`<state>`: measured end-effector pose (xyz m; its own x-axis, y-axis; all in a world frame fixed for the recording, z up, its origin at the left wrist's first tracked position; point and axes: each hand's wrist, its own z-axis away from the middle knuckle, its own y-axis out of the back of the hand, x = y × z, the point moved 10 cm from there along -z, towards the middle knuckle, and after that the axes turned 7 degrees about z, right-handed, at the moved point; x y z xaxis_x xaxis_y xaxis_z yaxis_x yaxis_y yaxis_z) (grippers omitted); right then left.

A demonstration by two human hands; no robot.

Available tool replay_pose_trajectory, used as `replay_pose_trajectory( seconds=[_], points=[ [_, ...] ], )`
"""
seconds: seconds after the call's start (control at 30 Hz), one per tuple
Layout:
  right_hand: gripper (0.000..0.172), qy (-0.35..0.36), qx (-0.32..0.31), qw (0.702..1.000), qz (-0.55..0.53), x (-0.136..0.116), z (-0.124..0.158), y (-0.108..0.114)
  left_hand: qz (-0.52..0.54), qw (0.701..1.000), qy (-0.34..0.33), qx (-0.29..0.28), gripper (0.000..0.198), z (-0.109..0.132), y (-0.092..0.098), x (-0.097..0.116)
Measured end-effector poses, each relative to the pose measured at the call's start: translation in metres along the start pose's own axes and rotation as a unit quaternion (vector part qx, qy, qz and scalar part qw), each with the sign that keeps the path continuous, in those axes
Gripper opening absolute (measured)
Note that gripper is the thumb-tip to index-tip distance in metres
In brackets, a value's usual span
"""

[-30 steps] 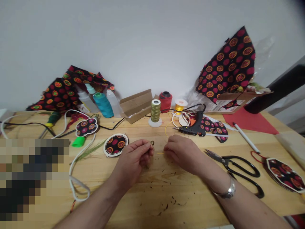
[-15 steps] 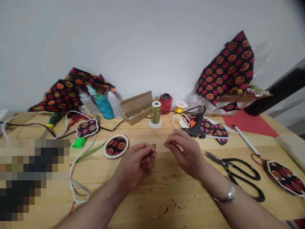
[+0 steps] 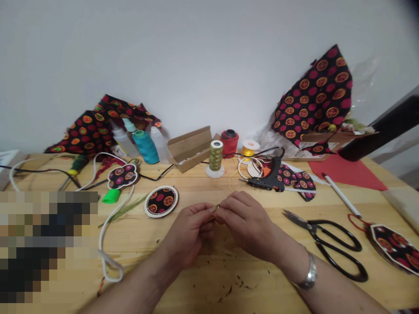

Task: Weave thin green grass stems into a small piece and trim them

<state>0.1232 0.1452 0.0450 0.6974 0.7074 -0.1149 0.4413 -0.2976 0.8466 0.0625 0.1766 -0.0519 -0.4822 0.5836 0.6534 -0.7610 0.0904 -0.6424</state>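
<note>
My left hand (image 3: 191, 233) pinches a small dark olive loop (image 3: 218, 206) between thumb and fingertips, above the middle of the table. Pressed up against it from the other side are the closed fingertips of my right hand (image 3: 250, 220), which pinch at the same loop. Most of the loop is hidden by the fingers. Beyond the hands stands a spool of olive thread (image 3: 216, 157) on a white base. To the left lies a round fabric-covered piece (image 3: 161, 202) with a pale rim. Black-handled scissors (image 3: 322, 237) lie open to the right.
A black glue gun (image 3: 270, 178) lies behind my right hand. Blue thread (image 3: 145, 147), red thread (image 3: 230, 144) and an open cardboard box (image 3: 191, 150) line the wall. A white cord (image 3: 104, 235) loops at left. An octagonal fabric piece (image 3: 396, 246) lies far right.
My right hand has come left, closing the gap to my left hand. Both sets of fingertips now meet at the loop. The view has shifted slightly.
</note>
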Motion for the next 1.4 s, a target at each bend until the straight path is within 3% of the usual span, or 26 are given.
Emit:
replay_pose_trajectory(
  seconds=[0.5, 0.73, 0.87, 1.0, 1.2, 1.4],
  points=[
    [0.015, 0.025, -0.097, 0.985, 0.141, -0.016, -0.003, -0.014, 0.01, 0.999, -0.027, 0.019, 0.011, -0.003, 0.005, 0.003],
    [0.012, 0.024, -0.087, 0.981, 0.173, -0.02, -0.002, -0.015, 0.009, 0.999, -0.032, 0.024, 0.009, -0.003, 0.005, 0.003],
    [0.015, 0.01, -0.048, 0.993, 0.112, -0.013, -0.001, -0.008, 0.032, 0.998, -0.04, 0.022, 0.013, -0.004, 0.004, 0.007],
    [0.014, -0.069, 0.032, 0.997, -0.025, 0.006, 0.001, 0.003, 0.048, 0.998, -0.047, 0.02, 0.012, -0.004, 0.004, 0.012],
    [0.009, -0.217, 0.098, 0.943, -0.231, 0.036, 0.008, -0.001, 0.052, 0.996, -0.065, 0.02, 0.011, -0.002, 0.002, 0.018],
    [0.009, -0.292, 0.086, 0.913, -0.271, 0.048, 0.014, -0.011, 0.043, 0.996, -0.075, 0.017, 0.01, -0.001, 0.002, 0.018]
  ],
)
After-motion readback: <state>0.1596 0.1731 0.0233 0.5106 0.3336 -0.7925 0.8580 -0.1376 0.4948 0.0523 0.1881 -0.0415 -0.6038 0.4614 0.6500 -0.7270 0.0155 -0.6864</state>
